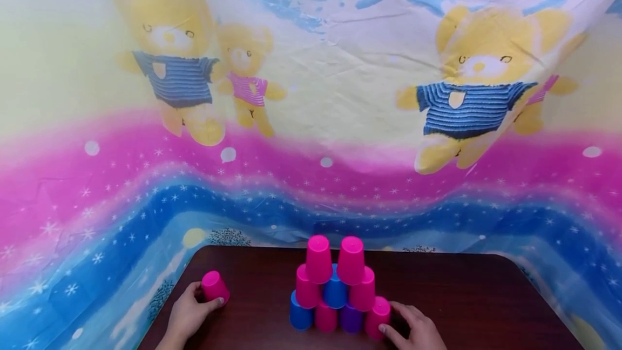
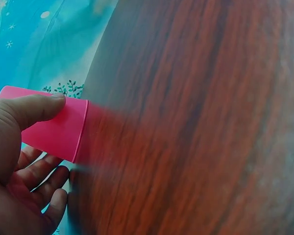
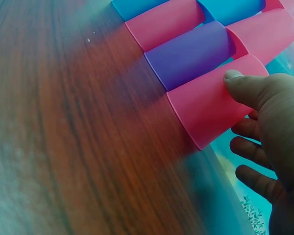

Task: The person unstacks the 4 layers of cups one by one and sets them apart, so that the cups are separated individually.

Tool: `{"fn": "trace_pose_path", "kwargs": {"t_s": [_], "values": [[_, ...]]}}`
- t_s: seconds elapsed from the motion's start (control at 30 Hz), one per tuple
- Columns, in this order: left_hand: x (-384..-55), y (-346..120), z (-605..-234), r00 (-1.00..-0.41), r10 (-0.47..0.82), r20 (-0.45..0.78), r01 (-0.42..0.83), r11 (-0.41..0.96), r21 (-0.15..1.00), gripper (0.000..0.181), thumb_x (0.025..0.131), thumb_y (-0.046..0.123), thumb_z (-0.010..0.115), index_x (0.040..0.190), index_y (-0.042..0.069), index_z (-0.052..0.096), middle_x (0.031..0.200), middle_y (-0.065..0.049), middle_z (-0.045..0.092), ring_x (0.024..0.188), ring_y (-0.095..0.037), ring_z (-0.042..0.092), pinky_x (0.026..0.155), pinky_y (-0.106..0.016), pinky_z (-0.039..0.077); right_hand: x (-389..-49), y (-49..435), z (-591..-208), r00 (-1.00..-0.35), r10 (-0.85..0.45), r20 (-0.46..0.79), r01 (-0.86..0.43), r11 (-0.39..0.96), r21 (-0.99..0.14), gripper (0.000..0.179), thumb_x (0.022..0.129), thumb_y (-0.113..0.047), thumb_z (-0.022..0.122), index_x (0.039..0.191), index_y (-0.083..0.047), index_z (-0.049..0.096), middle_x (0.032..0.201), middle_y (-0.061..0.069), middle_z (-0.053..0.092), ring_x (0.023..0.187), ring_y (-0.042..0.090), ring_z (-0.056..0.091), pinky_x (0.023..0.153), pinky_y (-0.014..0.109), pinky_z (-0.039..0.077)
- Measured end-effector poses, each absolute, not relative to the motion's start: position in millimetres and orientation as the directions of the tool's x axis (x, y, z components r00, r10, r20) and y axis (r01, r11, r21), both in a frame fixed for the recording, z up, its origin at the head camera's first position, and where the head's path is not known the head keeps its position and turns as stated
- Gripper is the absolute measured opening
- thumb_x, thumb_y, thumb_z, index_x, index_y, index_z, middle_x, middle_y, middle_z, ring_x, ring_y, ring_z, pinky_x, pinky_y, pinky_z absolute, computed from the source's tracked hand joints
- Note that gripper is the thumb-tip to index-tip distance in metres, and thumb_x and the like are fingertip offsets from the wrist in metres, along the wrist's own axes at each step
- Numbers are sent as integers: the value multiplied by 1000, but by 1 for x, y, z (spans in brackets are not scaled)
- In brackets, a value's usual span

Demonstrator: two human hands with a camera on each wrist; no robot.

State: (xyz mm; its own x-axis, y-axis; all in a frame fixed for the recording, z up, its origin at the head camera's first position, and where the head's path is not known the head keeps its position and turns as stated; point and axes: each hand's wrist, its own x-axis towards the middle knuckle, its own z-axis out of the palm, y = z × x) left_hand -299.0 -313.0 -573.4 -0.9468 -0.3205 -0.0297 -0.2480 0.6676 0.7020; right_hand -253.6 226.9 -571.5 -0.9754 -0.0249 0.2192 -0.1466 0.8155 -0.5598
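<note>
Upside-down plastic cups form a pyramid in the head view. Its bottom row runs from a blue cup through a pink cup and a purple cup to a pink end cup. Above stand a blue cup between two pink ones, then two pink cups on top. My right hand grips the end cup, thumb on the near side; it touches the row. Well to the left, my left hand holds a separate pink cup between thumb and fingers, its rim at the tabletop.
The dark wooden table has rounded far corners. Behind it hangs a cloth printed with bears and snowflakes, coming down along the table's back and sides. Bare tabletop lies between the left hand's cup and the pyramid.
</note>
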Motion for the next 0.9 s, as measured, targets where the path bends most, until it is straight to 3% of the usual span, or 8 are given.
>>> {"fn": "trace_pose_path", "kwargs": {"t_s": [0.9], "values": [[-299,-308,-547,-943,-333,-9,-237,650,722,92,65,62,80,128,3,47,121,-23,56,104,-36,56,75,-48,51,-253,227,-568,-978,-41,204,-153,808,-569,66,71,-68,69,119,-24,65,107,-6,67,99,15,65,77,35,56]]}}
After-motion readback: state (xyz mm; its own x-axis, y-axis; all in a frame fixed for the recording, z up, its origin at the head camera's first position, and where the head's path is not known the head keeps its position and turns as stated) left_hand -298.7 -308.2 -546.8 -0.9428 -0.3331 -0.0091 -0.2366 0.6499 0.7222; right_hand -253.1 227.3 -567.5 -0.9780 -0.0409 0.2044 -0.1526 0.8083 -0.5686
